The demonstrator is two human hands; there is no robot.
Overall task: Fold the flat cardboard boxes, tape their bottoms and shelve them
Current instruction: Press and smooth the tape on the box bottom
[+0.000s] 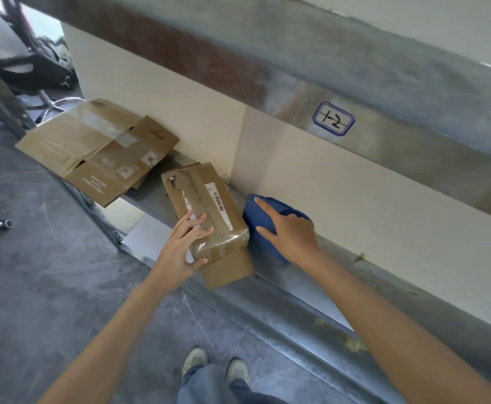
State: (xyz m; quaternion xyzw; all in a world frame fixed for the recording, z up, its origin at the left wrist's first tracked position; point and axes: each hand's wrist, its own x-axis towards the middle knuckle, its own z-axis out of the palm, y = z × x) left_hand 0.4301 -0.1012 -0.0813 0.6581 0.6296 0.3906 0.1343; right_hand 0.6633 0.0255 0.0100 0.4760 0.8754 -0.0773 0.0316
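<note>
Box (209, 199) in L hand (180, 252) grip, on shelf (296, 307); R hand (293, 237) atop blue dispenser (255, 218), grip unclear.
</note>
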